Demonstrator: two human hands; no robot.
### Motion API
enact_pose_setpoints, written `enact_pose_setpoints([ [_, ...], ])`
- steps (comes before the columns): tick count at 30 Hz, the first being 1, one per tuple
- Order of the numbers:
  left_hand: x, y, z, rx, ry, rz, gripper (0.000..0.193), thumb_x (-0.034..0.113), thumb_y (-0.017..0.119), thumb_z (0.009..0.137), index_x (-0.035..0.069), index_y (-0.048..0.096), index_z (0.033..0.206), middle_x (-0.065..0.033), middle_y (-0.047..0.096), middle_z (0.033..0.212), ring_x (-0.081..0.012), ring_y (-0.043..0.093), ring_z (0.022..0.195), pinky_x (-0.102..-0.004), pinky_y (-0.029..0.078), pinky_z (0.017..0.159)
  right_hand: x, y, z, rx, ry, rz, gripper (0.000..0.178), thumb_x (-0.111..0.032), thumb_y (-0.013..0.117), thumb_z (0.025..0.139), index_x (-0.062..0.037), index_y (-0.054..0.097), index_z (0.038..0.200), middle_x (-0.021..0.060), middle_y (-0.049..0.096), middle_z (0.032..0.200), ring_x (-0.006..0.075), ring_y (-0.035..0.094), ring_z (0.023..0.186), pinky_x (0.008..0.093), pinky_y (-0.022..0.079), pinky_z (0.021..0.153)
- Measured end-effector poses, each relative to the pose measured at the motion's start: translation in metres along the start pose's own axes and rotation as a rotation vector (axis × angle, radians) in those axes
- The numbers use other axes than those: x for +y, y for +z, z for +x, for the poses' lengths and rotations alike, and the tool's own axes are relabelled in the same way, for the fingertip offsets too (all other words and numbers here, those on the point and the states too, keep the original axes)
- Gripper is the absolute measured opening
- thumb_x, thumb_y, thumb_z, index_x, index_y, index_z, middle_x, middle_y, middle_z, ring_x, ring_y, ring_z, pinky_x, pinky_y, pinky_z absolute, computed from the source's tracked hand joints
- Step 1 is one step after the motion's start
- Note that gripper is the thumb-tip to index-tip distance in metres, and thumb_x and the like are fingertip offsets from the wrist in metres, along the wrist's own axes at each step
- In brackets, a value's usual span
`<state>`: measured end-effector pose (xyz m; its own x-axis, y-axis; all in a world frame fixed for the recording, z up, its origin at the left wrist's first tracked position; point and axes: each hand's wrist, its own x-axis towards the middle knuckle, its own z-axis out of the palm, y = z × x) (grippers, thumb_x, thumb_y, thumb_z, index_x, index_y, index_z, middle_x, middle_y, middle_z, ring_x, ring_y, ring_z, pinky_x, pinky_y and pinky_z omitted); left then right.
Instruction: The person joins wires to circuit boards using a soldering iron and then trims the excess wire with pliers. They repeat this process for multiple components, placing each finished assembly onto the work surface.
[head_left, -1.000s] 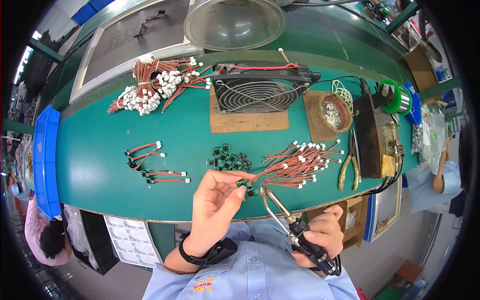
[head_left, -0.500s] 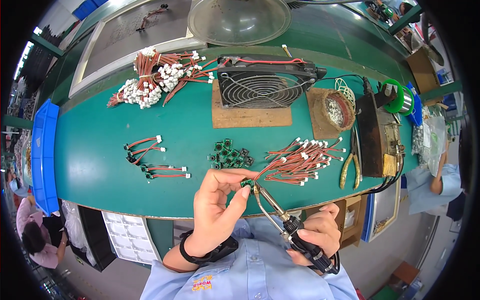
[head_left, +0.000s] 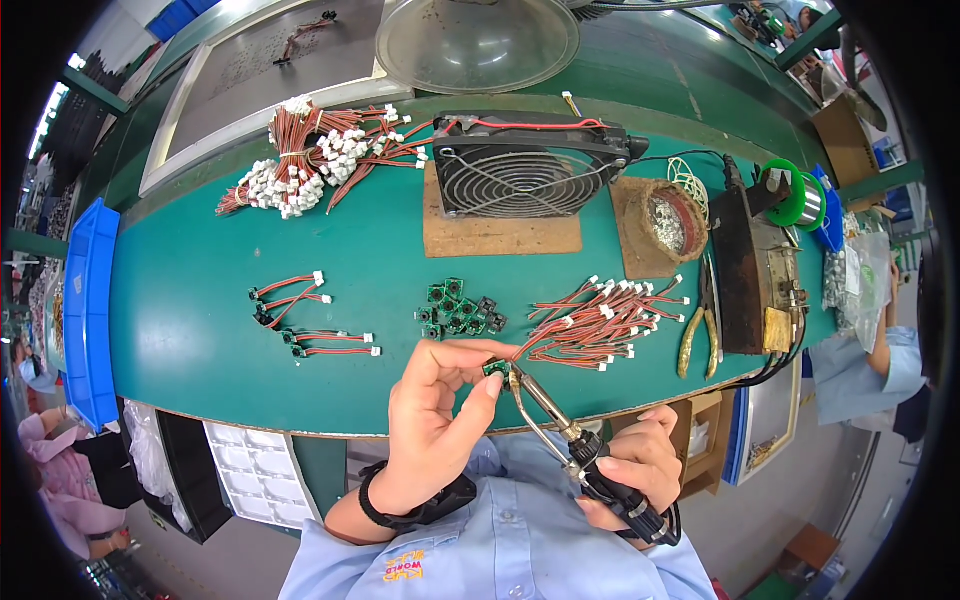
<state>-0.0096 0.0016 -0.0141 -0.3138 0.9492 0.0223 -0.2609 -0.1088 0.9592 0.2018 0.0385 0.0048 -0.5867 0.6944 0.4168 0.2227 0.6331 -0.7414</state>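
While left hand [head_left: 432, 402] pinches a green board [head_left: 496, 369], right hand [head_left: 642, 467] grips a soldering iron [head_left: 588, 448] beside that pinch (soldering, apparently); next move calls for steadiness.

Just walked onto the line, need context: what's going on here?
The person's left hand pinches a green board; the right hand holds a soldering iron, its tip at the board's edge. Exact contact is too small to tell. Ahead lie more boards, with wires piled to their right and wired boards to their left.
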Motion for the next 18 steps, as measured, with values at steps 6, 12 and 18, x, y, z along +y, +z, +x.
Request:
enact_pose_setpoints([
  [6, 0.001, 0.001, 0.000, 0.003, -0.003, -0.002, 0.017, -0.006, 0.051, 0.086, 0.002, 0.044, 0.099, -0.0195, 0.058, 0.108, -0.0170, 0.057, 0.096, -0.0282, 0.046, 0.081, 0.001, 0.001, -0.001, 0.007, -0.011, -0.002, 0.043, -0.022, 0.079, 0.059, -0.0167, 0.064, 0.098, -0.0024, 0.061, 0.078, 0.0153, 0.055, 0.068, 0.0369, 0.034, 0.078],
  [12, 0.000, 0.001, 0.001, 0.017, 0.019, -0.021, 0.018, -0.007, 0.052, 0.085, 0.002, 0.044, 0.099, -0.0186, 0.059, 0.108, -0.0121, 0.054, 0.090, -0.0256, 0.043, 0.077, 0.003, 0.003, -0.003, -0.004, -0.022, -0.017, 0.045, -0.022, 0.080, 0.058, -0.0188, 0.063, 0.100, -0.0031, 0.059, 0.079, 0.0148, 0.055, 0.069, 0.0361, 0.034, 0.078],
  [18, 0.002, 0.001, -0.001, 0.012, 0.014, -0.006, 0.017, -0.006, 0.051, 0.086, 0.002, 0.044, 0.099, -0.0196, 0.058, 0.108, -0.0174, 0.057, 0.096, -0.0297, 0.045, 0.083, 0.008, 0.007, -0.010, 0.008, -0.101, -0.070, 0.049, -0.033, 0.077, 0.060, -0.0153, 0.058, 0.102, 0.0020, 0.054, 0.067, 0.0173, 0.050, 0.062, 0.0404, 0.032, 0.073],
])
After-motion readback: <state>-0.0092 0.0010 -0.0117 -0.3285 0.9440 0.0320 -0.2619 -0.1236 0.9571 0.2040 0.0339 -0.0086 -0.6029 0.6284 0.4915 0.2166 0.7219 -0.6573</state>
